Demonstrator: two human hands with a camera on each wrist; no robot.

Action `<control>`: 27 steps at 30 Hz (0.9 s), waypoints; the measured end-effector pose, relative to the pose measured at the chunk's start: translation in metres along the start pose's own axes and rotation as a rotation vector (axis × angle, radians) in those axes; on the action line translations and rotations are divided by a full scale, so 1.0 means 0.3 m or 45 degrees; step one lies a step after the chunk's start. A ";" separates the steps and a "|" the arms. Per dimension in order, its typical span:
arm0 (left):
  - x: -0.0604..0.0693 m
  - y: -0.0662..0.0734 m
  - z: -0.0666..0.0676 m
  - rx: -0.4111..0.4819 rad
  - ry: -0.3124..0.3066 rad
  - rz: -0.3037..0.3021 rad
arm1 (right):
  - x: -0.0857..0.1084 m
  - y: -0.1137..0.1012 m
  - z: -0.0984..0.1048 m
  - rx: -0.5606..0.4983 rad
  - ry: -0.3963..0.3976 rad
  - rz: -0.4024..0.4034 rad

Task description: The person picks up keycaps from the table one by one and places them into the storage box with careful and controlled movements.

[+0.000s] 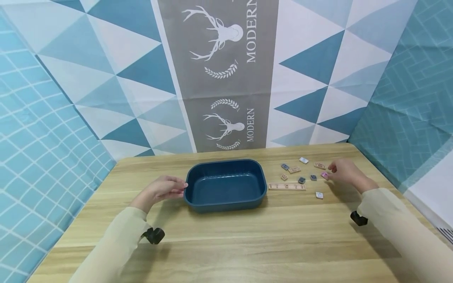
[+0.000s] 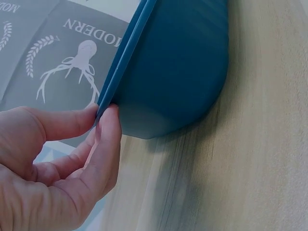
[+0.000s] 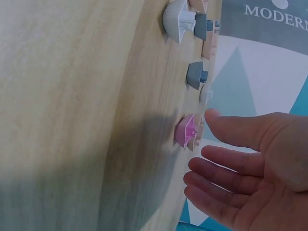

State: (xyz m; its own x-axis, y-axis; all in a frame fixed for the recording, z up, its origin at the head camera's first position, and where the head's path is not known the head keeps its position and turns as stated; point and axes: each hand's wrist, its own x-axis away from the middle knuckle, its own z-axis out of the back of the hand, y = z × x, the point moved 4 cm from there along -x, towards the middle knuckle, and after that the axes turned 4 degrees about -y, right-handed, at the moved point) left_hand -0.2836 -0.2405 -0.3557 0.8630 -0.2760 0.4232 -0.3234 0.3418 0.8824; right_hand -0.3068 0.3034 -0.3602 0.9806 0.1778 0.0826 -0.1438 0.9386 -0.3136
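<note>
Behind the pink keycap (image 1: 324,175) lies a beige keycap (image 1: 319,166).

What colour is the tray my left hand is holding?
Dark blue; the tray shows best in the head view.

My head view looks from above and behind left grip (image 1: 164,189) and right grip (image 1: 342,172), forward and down, far enough back that I get both plus the bench (image 1: 230,243). Left wrist view: close behind its grip, rolled, facing the blue basin (image 2: 178,62); head shares that. Right wrist view: close, rolled, skimming the bench past its grip to the pink keycap (image 3: 185,131), also in head. All three catch the grey backdrop (image 1: 221,88) beyond the grips.
</note>
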 end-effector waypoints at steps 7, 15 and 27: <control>-0.002 0.001 -0.002 0.001 0.010 0.004 | -0.006 0.014 -0.010 -0.019 0.004 0.009; 0.009 0.000 -0.001 -0.001 0.021 0.020 | -0.014 0.018 -0.035 -0.102 -0.019 -0.050; 0.004 0.001 -0.002 -0.027 0.011 0.008 | -0.013 0.033 -0.056 -0.135 -0.013 -0.074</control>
State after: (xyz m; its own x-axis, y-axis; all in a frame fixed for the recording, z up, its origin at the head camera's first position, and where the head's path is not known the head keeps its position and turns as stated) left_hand -0.2824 -0.2402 -0.3552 0.8642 -0.2663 0.4268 -0.3206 0.3624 0.8752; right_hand -0.3099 0.3071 -0.3794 0.9853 0.1279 0.1130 -0.0717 0.9110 -0.4062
